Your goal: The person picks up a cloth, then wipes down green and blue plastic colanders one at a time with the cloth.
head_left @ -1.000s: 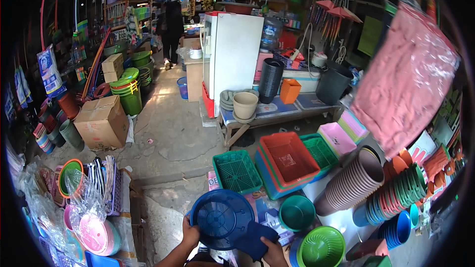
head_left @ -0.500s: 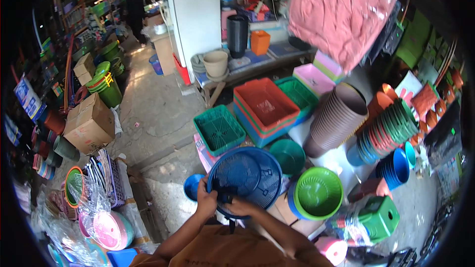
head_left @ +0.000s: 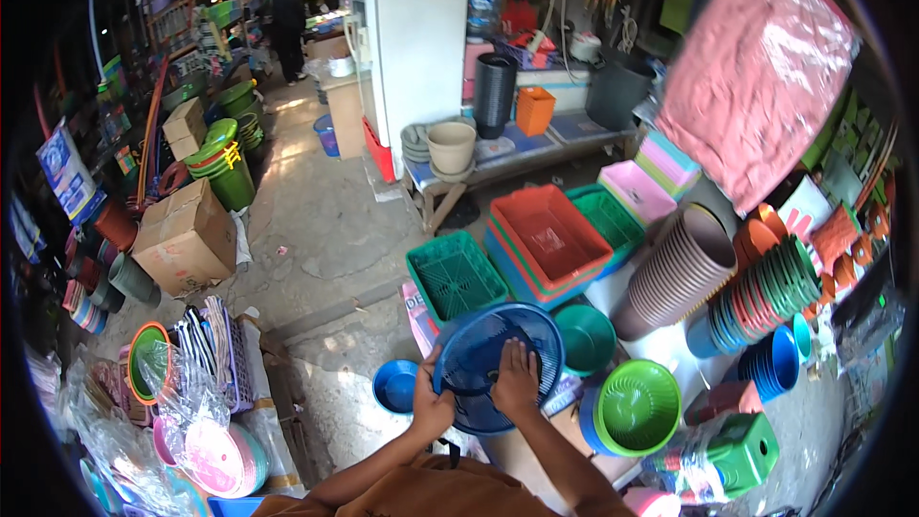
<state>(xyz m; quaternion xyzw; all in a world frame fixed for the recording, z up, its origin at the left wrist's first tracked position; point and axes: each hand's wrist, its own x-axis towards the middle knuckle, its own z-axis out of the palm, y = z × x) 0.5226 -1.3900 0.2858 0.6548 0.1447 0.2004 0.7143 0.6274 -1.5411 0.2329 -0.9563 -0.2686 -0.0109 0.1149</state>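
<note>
My left hand (head_left: pixel 431 402) grips the left rim of a round blue perforated basin (head_left: pixel 525 402). My right hand (head_left: pixel 514 386) is inside it, fingers stretched out and pressed on something dark blue, partly hidden, perhaps a cloth. A smaller blue bowl (head_left: pixel 394 378) lies to the left. Just beyond the basin are a green perforated basket (head_left: pixel 458 268) and a teal tub (head_left: pixel 588 330). A lime-green basin (head_left: pixel 639 397) stands to the right.
Stacked trays (head_left: pixel 546 225), pots (head_left: pixel 670 268) and a bagged green item (head_left: pixel 742 450) crowd the right. Wrapped wares (head_left: pixel 206 455) and a carton (head_left: pixel 182 239) line the left. A white fridge (head_left: pixel 416 57) stands ahead; a dark-clothed person (head_left: pixel 287 33) is along the aisle.
The basin has moved right since a second ago. My right hand has gone from holding the dark blue piece at its edge to lying with stretched fingers inside it. The view has shifted.
</note>
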